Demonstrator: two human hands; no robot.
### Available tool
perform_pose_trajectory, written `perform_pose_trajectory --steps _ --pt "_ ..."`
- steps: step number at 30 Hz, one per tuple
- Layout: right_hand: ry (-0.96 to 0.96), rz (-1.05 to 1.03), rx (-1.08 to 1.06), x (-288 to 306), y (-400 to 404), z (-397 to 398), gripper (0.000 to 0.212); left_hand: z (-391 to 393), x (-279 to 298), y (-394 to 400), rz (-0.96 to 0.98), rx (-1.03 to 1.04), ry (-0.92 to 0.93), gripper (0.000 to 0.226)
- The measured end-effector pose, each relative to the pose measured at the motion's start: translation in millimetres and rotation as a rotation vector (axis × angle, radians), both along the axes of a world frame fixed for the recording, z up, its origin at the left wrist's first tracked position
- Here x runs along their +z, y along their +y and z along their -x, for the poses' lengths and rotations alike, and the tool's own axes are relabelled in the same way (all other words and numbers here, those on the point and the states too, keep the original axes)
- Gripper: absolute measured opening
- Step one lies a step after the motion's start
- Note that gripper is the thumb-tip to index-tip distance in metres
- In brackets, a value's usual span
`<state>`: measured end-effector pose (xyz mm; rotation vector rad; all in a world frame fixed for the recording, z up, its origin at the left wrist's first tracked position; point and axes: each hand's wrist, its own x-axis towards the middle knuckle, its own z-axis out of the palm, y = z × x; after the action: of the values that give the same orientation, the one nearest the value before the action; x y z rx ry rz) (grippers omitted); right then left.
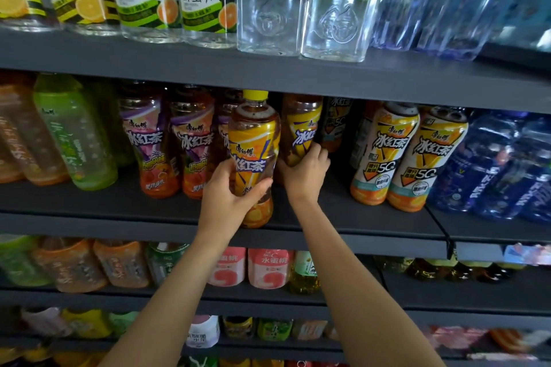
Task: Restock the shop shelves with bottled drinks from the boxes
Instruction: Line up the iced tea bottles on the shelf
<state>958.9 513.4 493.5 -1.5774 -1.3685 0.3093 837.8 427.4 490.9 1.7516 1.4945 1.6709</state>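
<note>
Left hand (231, 188) grips the lower body of a yellow-capped iced tea bottle (253, 158), upright at the near edge of the dark middle shelf (372, 223). Just right and farther back, right hand (304, 173) wraps the base of a second iced tea bottle (301, 125). Purple-label tea bottles (167, 143) stand left, white-label ones (402, 155) right, blue bottles (501, 164) far right.

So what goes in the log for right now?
left hand: holds yellow tea bottle | right hand: grips second tea bottle | place: middle shelf
</note>
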Motion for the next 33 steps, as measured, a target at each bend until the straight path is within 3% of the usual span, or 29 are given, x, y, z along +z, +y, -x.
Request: perform_pose_trajectory --steps 4,11,16,26,33 --pt "0.06 0.096 -0.071 9 9 -16 0.072 -1 -1 0 0.016 -0.013 -0.02 0.052" --pt "-0.097 0.12 0.008 12 7 -16 0.075 -1 -3 2 0.007 -0.011 -0.037 0.062" --pt "-0.023 0.203 0.065 -4 2 -20 0.074 -2 -1 2 0.023 -0.013 -0.035 0.063" --pt "-0.175 0.181 -0.092 -6 3 -7 0.076 -3 0 0 0.039 0.016 -0.019 0.055" --pt "0.0 0.115 0.209 -6 -11 -50 0.071 -10 11 -9 0.059 0.068 0.041 0.043"
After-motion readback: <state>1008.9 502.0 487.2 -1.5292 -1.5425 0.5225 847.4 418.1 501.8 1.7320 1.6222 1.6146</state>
